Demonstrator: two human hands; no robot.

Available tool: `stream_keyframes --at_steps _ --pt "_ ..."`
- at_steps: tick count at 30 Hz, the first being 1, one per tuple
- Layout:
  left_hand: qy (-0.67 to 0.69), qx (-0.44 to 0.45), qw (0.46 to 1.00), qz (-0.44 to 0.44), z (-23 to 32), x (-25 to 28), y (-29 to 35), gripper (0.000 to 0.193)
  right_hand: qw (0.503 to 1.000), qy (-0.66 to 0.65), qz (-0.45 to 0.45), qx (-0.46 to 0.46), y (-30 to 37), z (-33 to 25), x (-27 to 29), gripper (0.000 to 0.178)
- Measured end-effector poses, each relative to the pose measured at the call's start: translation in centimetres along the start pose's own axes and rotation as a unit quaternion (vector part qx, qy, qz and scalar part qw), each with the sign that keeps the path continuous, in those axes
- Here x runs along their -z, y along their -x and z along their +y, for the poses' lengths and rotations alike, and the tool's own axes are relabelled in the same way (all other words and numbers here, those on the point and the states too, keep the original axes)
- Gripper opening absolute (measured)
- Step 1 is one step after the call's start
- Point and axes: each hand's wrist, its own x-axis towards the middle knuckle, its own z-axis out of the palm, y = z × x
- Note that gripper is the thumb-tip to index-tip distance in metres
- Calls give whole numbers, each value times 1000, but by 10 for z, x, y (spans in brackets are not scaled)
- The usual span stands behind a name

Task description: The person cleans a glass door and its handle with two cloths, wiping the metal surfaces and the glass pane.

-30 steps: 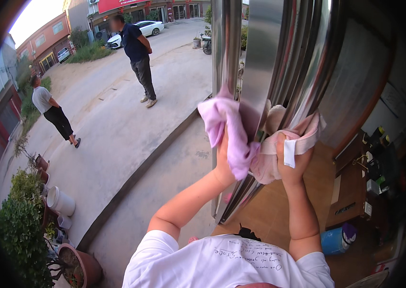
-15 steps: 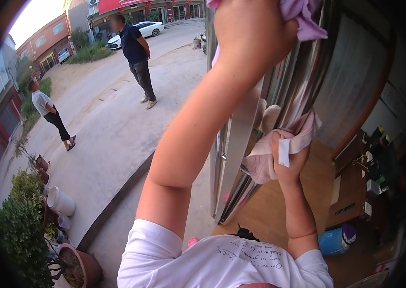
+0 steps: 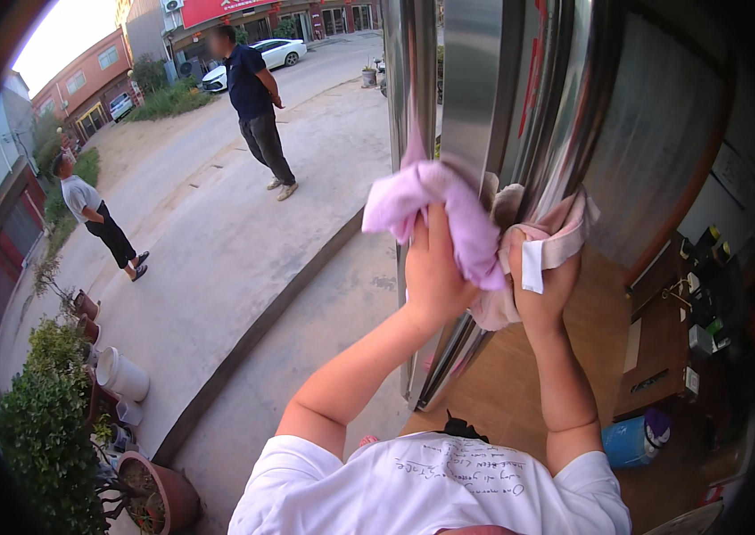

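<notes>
A shiny metal door frame (image 3: 471,98) rises in front of me, with several upright bars side by side. My left hand (image 3: 435,272) is closed on a purple cloth (image 3: 435,192), pressed against the outer side of the metal; part of the cloth is smeared by motion. Just to its right, my right hand (image 3: 545,285) grips a pale pink cloth (image 3: 569,223) with a white tag, held against the inner bars. The two cloths nearly meet. The fingertips of both hands are partly hidden by the fabric.
Outside on the left, two people stand on the concrete (image 3: 306,241). Potted plants (image 3: 159,495) and a white bucket (image 3: 123,374) line the near left. A raised edge (image 3: 243,348) crosses the ground. Indoors, a wooden cabinet (image 3: 658,357) and a blue container (image 3: 631,443) stand at right.
My left hand has come down with the purple cloth from the top of the frame to beside my right hand. The right hand has barely shifted, still holding the pink cloth.
</notes>
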Motion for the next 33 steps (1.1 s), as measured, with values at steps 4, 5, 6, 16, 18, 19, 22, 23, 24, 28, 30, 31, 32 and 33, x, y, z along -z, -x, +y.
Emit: stream_keyframes --at_steps 4,5,6,16,18,19,22,23,24,28,30,31,32,33 --pt "-81 -43 996 19 -8 -6 29 97 998 9 -35 43 -4 -3 5 25" --pt "-99 -68 992 36 -4 -4 26 92 992 55 -57 100 -5 10 10 27" --pt "-77 -141 987 1 -4 2 16 86 995 57 -35 80 -3 11 9 32" --pt "-214 -420 881 36 68 59 -143 36 1000 4 -5 -11 14 24 3 57" --pt "-342 -408 846 -11 89 61 -170 79 999 30 9 -21 11 23 10 50" --pt "-329 -421 846 -9 92 65 -184 69 999 47 3 -8 11 23 8 46" --pt "-351 -397 848 22 100 62 -180 71 999 46 -10 7 12 20 7 39" --pt "-311 -409 857 41 99 60 -180 61 999 39 -13 9 12 18 7 38" --pt "-280 -423 861 32 93 60 -179 57 999 32 -16 11 13 17 6 37" --pt "-235 -379 895 1 89 56 -153 31 998 35 -18 38 12 23 7 41" --pt "-191 -414 890 9 64 49 -137 34 999 21 -5 33 10 18 6 48" --pt "-190 -428 883 23 53 42 -127 38 1000 11 6 18 9 15 4 53" --pt "-145 -396 907 14 48 36 -109 39 1000 0 16 3 9 13 2 57" --pt "-145 -382 913 1 42 36 -93 40 1000 -5 12 -9 9 11 3 62"
